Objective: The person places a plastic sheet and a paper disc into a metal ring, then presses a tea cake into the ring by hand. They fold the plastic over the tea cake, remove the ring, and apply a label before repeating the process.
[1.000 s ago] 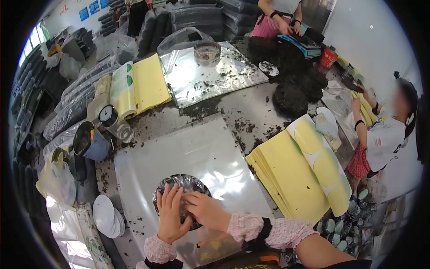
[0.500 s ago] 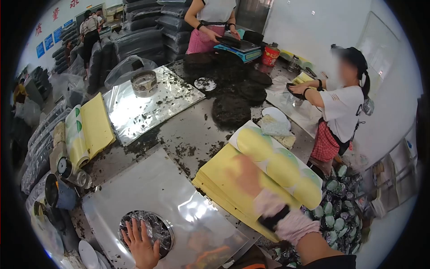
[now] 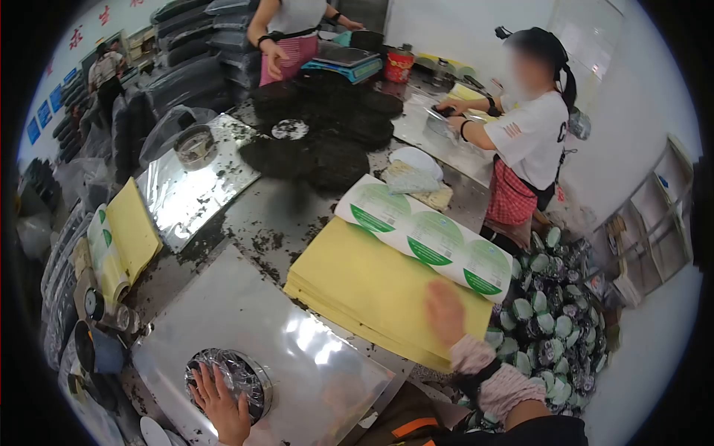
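My left hand (image 3: 221, 405) lies with fingers spread on a dark round cake wrapped in clear plastic film (image 3: 234, 375). A metal ring (image 3: 265, 386) surrounds the cake, on a shiny metal sheet (image 3: 297, 346). My right hand (image 3: 446, 312) is smeared by motion above the right part of a stack of yellow backing sheets (image 3: 372, 279); its fingers cannot be made out. The top label sheet (image 3: 428, 234) is curled back along the far side of the stack, showing white round labels with green bands.
Dark round cakes (image 3: 338, 163) and loose crumbs lie across the table. Two co-workers stand beyond, one by a blue scale (image 3: 346, 63), one handling a metal ring (image 3: 439, 123). Another yellow label stack (image 3: 134, 230) and glass jar (image 3: 119, 316) lie left; wrapped packs (image 3: 550, 327) fill the right.
My right hand has moved toward the stack's near right edge. My left hand stays on the wrapped cake. The far co-worker's hands have left the scale, and the dark cake there is gone.
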`<state>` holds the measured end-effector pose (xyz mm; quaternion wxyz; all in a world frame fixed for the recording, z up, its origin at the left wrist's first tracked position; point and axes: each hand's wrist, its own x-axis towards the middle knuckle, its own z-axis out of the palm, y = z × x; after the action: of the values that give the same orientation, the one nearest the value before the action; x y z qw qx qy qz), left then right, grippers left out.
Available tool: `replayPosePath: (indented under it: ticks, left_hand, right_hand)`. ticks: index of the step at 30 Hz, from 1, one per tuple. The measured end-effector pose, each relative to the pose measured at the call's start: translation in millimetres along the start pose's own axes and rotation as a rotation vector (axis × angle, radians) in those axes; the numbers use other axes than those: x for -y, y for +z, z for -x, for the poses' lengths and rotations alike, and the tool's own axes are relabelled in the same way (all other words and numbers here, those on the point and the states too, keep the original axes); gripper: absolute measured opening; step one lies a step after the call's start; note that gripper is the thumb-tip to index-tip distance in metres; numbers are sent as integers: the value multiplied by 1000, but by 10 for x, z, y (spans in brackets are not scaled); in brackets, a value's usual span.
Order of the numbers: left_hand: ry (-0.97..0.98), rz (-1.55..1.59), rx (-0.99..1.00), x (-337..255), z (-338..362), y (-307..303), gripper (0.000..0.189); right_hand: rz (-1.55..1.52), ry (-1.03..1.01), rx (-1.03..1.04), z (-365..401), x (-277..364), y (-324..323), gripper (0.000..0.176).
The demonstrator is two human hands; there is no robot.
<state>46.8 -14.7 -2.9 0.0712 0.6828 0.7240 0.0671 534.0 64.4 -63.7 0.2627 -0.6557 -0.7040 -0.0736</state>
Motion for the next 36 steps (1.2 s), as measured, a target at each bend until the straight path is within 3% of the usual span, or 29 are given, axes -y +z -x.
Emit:
replayPosePath:
  ticks: [3, 9, 10, 13, 15, 16, 19, 21, 22, 25, 27, 28, 29, 31, 34, 36]
  left_hand:
    - [38, -85, -40, 158, -52, 130, 76]
    - [18, -20, 9, -28, -25, -32, 75]
    - [7, -34, 14, -45, -28, -38, 73]
    - [-7, -53, 24, -49, -26, -36, 73]
    - [30, -13, 9, -50, -30, -17, 76]
    - [28, -6, -2, -11, -26, -36, 77]
    - [13, 42, 8, -5, -34, -66, 87]
    - [15, 38, -22, 4, -43, -94, 87]
    - [14, 73, -20, -24, -43, -152, 87]
    - [35, 60, -69, 35, -14, -75, 83]
    - [3, 51, -94, 5, -2, -20, 77]
    - [0, 38, -100, 61, -9, -17, 74]
    - [137, 215, -97, 154, 11, 26, 66]
    - [151, 479, -187, 237, 87, 282, 59]
    - [133, 335, -163, 243, 110, 274, 60]
    - [83, 648, -106, 243, 59, 233, 59]
  right_hand:
    - [374, -83, -157, 151, -925, -486, 30]
    - [259, -87, -249, 237, -1075, -441, 24]
    - [164, -6, -246, 224, -1082, -460, 20]
    - [-247, 589, -200, 92, -1095, -556, 16]
    - [-528, 606, -361, 85, -1966, -602, 13]
    - [-344, 469, -451, -28, -2462, -897, 23]
    - [-232, 636, -1102, -371, -2966, -1545, 37]
    - [-303, 641, -795, -819, -2034, -1250, 43]
    - [-352, 524, -597, -943, -1430, -933, 44]
    - [-561, -184, 119, -810, 1136, 351, 63]
    - [-631, -736, 363, -588, 2216, 671, 81]
    - [-748, -917, 458, -567, 2647, 578, 84]
    - [-796, -994, 475, -555, 2944, 510, 87]
    - [-648, -1088, 523, -564, 3221, 516, 87]
    - [-468, -1123, 543, -567, 3269, 347, 84]
    - [-654, -1044, 624, -689, 3351, 383, 84]
